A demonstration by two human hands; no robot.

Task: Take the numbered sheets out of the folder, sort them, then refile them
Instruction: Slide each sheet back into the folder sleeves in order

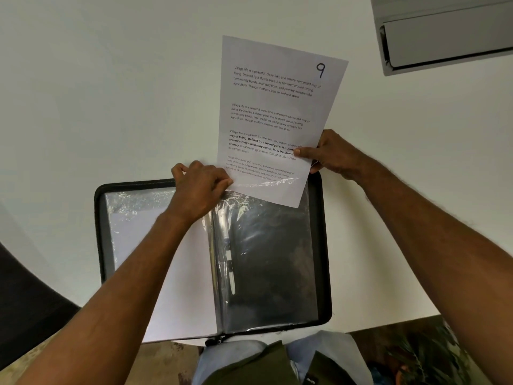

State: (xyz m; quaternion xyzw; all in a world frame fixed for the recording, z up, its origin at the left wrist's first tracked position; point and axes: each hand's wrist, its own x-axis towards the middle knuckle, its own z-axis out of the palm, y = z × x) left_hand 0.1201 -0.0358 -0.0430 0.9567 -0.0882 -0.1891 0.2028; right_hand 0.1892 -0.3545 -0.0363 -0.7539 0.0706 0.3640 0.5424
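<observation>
A black zip folder [323,245] lies open on the white table, its clear plastic sleeves spread left and right. A printed sheet marked 9 [274,112] sticks up out of the top of the right-hand sleeve [266,259], with only its lower end inside. My right hand [330,154] pinches the sheet's right edge, thumb on the text. My left hand [200,187] pinches the top edge of the sleeve, next to the sheet's lower left corner. The left-hand sleeve [133,218] holds white paper, partly hidden by my left forearm.
A grey laptop [444,37] sits at the table's far right corner. The white table [111,93] stretches to the left and behind the folder. A dark chair edge [25,307] shows at the lower left. My lap is below the folder.
</observation>
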